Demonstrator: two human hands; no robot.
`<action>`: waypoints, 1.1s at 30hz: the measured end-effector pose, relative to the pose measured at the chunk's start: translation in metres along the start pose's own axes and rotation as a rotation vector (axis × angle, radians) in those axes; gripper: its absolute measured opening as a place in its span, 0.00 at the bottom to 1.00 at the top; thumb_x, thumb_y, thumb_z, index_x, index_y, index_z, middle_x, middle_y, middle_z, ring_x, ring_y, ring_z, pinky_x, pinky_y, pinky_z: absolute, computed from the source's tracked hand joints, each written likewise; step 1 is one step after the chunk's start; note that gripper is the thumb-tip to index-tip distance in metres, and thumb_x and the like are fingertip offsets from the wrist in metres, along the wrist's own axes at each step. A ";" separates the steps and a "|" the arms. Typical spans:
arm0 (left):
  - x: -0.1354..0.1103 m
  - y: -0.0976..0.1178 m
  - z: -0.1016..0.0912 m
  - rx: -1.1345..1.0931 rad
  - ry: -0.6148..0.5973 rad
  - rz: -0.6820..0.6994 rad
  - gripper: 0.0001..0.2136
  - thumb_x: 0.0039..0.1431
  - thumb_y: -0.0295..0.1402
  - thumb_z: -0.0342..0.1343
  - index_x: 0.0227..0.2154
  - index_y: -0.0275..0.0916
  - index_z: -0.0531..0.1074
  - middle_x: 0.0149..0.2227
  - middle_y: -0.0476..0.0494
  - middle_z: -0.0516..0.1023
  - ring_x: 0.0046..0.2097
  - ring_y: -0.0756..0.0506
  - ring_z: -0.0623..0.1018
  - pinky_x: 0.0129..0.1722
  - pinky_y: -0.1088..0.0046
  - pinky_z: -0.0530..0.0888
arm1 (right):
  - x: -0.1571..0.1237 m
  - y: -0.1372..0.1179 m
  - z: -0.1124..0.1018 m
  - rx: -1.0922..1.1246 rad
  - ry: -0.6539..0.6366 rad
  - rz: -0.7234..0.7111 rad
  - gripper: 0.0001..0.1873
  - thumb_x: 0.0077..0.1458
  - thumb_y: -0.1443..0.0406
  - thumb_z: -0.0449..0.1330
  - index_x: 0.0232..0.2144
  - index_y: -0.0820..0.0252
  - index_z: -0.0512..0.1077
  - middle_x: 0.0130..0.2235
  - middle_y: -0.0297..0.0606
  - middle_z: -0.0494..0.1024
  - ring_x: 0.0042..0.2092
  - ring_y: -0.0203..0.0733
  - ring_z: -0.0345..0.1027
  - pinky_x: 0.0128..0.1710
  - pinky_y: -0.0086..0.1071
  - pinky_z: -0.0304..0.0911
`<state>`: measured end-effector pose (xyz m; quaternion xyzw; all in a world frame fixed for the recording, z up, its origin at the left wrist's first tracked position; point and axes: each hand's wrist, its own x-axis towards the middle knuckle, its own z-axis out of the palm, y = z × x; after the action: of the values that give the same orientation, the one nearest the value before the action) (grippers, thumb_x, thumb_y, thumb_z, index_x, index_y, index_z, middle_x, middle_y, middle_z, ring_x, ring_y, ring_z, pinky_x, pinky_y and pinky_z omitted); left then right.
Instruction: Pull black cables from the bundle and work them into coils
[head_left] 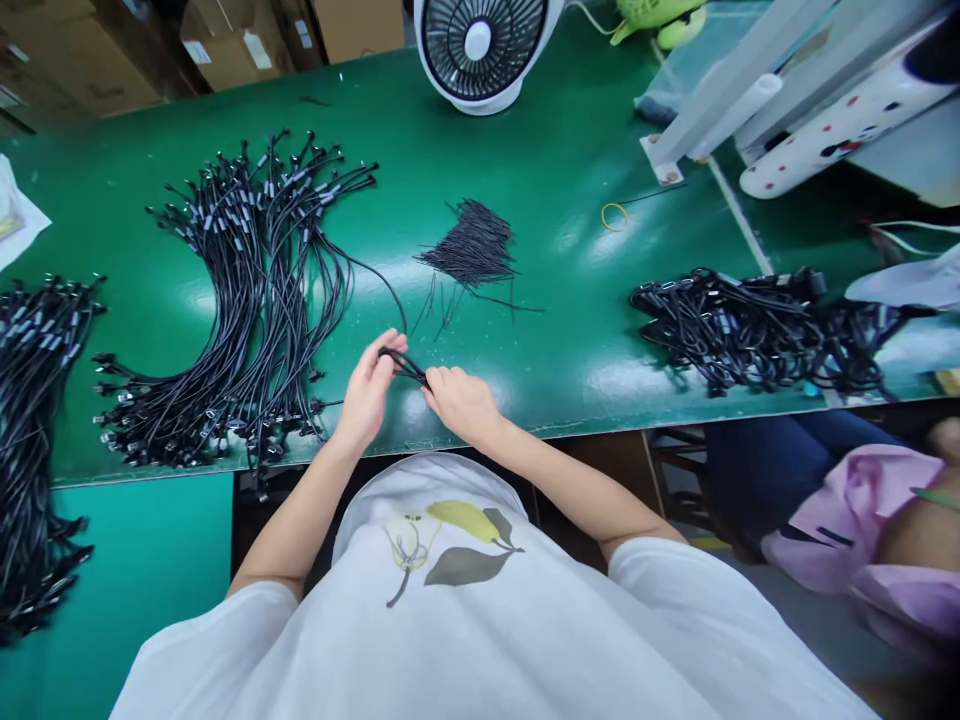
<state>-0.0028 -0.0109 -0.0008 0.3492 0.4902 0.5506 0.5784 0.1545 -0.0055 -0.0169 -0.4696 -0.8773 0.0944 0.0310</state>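
Observation:
Near the front edge of the green table, both hands grip one black cable that is partly gathered into loops. My left hand pinches its looped end, and a loose length rises behind the fingers towards the pile on the left. Closed round the other end of the loops is my right hand. A large pile of loose black cables, with grey sleeves and metal plugs, spreads just left of my left hand. Beyond the hands lies a heap of thin black ties, a few strewn on its near side.
Bundled black cables lie at the right, and another cable pile at the far left. A white fan stands at the back. Metal posts and a yellow ring are right of it. A person in pink sits at right.

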 end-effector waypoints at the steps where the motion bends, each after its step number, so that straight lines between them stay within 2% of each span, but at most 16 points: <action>1: 0.002 0.001 -0.002 -0.006 0.003 0.032 0.17 0.57 0.45 0.60 0.45 0.41 0.72 0.44 0.42 0.78 0.52 0.43 0.76 0.57 0.61 0.70 | 0.000 0.003 0.002 0.013 -0.011 -0.022 0.17 0.68 0.59 0.42 0.43 0.62 0.67 0.38 0.44 0.74 0.41 0.44 0.65 0.34 0.34 0.54; 3: 0.005 0.001 -0.003 -0.022 0.001 0.049 0.13 0.58 0.44 0.59 0.39 0.40 0.71 0.34 0.47 0.75 0.45 0.46 0.79 0.52 0.63 0.73 | 0.001 0.011 0.004 0.072 -0.003 -0.074 0.14 0.67 0.59 0.47 0.43 0.62 0.68 0.41 0.44 0.75 0.43 0.46 0.66 0.39 0.35 0.58; 5: 0.005 0.000 0.000 -0.025 0.065 0.078 0.13 0.59 0.45 0.58 0.35 0.40 0.68 0.31 0.50 0.71 0.43 0.47 0.79 0.51 0.64 0.74 | 0.002 0.021 0.002 0.172 0.099 -0.070 0.15 0.64 0.58 0.53 0.48 0.63 0.67 0.50 0.48 0.73 0.52 0.49 0.64 0.49 0.39 0.59; 8: 0.007 -0.002 0.006 -0.011 0.218 0.196 0.12 0.62 0.45 0.53 0.35 0.42 0.64 0.34 0.50 0.69 0.45 0.47 0.78 0.54 0.63 0.72 | -0.003 0.032 0.001 0.433 0.355 0.092 0.33 0.58 0.55 0.60 0.60 0.65 0.58 0.64 0.55 0.57 0.64 0.54 0.52 0.62 0.47 0.50; 10: 0.008 -0.003 0.012 0.008 0.279 0.276 0.10 0.64 0.44 0.50 0.36 0.43 0.62 0.35 0.49 0.67 0.47 0.48 0.78 0.55 0.63 0.71 | -0.009 0.033 0.005 0.736 0.434 0.239 0.39 0.57 0.52 0.60 0.63 0.63 0.53 0.65 0.56 0.55 0.62 0.52 0.55 0.62 0.47 0.53; 11: 0.008 -0.005 0.015 0.013 0.288 0.308 0.09 0.65 0.43 0.49 0.37 0.43 0.62 0.35 0.49 0.67 0.47 0.48 0.77 0.55 0.63 0.71 | -0.011 0.031 0.008 0.938 0.418 0.307 0.38 0.57 0.50 0.58 0.62 0.61 0.53 0.63 0.54 0.58 0.59 0.49 0.60 0.59 0.46 0.58; 13: 0.005 -0.013 0.023 0.014 0.266 0.353 0.08 0.66 0.42 0.47 0.37 0.44 0.62 0.36 0.49 0.67 0.47 0.48 0.77 0.55 0.63 0.71 | -0.013 0.026 0.015 1.400 0.286 0.433 0.32 0.58 0.47 0.54 0.58 0.57 0.58 0.57 0.49 0.66 0.51 0.43 0.68 0.53 0.43 0.65; 16: -0.010 -0.034 0.033 0.117 0.081 0.414 0.07 0.67 0.40 0.45 0.38 0.43 0.64 0.38 0.46 0.70 0.49 0.46 0.76 0.56 0.59 0.70 | -0.006 0.022 0.015 1.979 0.105 0.585 0.24 0.56 0.48 0.56 0.47 0.58 0.64 0.45 0.43 0.73 0.41 0.38 0.71 0.43 0.37 0.69; 18: -0.023 -0.050 0.035 0.305 -0.178 0.477 0.07 0.67 0.37 0.46 0.38 0.42 0.66 0.40 0.42 0.73 0.52 0.43 0.75 0.56 0.56 0.69 | 0.000 0.023 0.010 2.156 0.131 0.627 0.20 0.52 0.54 0.63 0.42 0.59 0.65 0.35 0.35 0.72 0.33 0.32 0.68 0.37 0.31 0.68; 20: -0.032 -0.062 0.033 0.509 -0.446 0.523 0.07 0.66 0.35 0.48 0.39 0.40 0.69 0.44 0.38 0.75 0.57 0.40 0.73 0.57 0.55 0.68 | 0.004 0.026 0.004 2.206 0.159 0.613 0.18 0.49 0.60 0.65 0.41 0.60 0.65 0.27 0.27 0.65 0.25 0.27 0.59 0.29 0.25 0.63; 22: -0.036 -0.065 0.030 0.667 -0.619 0.518 0.08 0.65 0.34 0.49 0.43 0.40 0.70 0.50 0.34 0.74 0.59 0.40 0.71 0.58 0.55 0.69 | 0.004 0.033 0.003 2.166 0.093 0.556 0.17 0.50 0.61 0.63 0.42 0.60 0.65 0.24 0.23 0.60 0.22 0.25 0.51 0.24 0.23 0.55; 25: -0.034 -0.056 0.019 0.837 -0.655 0.484 0.12 0.65 0.33 0.48 0.48 0.40 0.70 0.55 0.33 0.72 0.59 0.41 0.71 0.57 0.56 0.69 | 0.000 0.068 0.004 1.845 0.110 0.535 0.16 0.53 0.63 0.58 0.44 0.60 0.64 0.24 0.23 0.61 0.21 0.26 0.51 0.23 0.23 0.53; 27: -0.029 -0.043 0.001 0.948 -0.503 0.487 0.12 0.65 0.33 0.47 0.48 0.41 0.70 0.53 0.36 0.74 0.57 0.41 0.73 0.57 0.57 0.69 | -0.008 0.115 -0.004 1.451 0.245 0.631 0.18 0.55 0.65 0.56 0.49 0.61 0.63 0.27 0.26 0.66 0.24 0.28 0.57 0.27 0.25 0.58; 29: -0.022 -0.029 -0.027 1.061 -0.220 0.499 0.12 0.65 0.34 0.48 0.47 0.41 0.71 0.51 0.37 0.75 0.55 0.41 0.73 0.58 0.56 0.68 | -0.023 0.171 -0.024 0.938 0.352 0.783 0.22 0.57 0.68 0.53 0.55 0.65 0.62 0.35 0.35 0.73 0.31 0.30 0.65 0.34 0.28 0.61; 32: -0.019 -0.009 -0.075 1.211 0.184 0.485 0.14 0.64 0.35 0.49 0.49 0.38 0.70 0.49 0.34 0.74 0.54 0.38 0.72 0.57 0.55 0.67 | -0.049 0.233 -0.066 0.102 0.356 0.988 0.21 0.62 0.68 0.47 0.53 0.79 0.65 0.45 0.59 0.74 0.46 0.42 0.70 0.42 0.35 0.59; 33: -0.022 -0.003 -0.090 1.251 0.283 0.462 0.15 0.64 0.36 0.49 0.50 0.37 0.70 0.50 0.33 0.74 0.55 0.38 0.72 0.57 0.56 0.67 | -0.053 0.242 -0.078 0.033 0.372 1.028 0.23 0.64 0.67 0.45 0.52 0.84 0.65 0.46 0.69 0.72 0.50 0.48 0.70 0.41 0.40 0.58</action>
<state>-0.0855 -0.0455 -0.0243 0.6382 0.7002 0.3133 0.0657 0.3931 0.0923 0.0140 -0.8461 -0.5129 0.0264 0.1427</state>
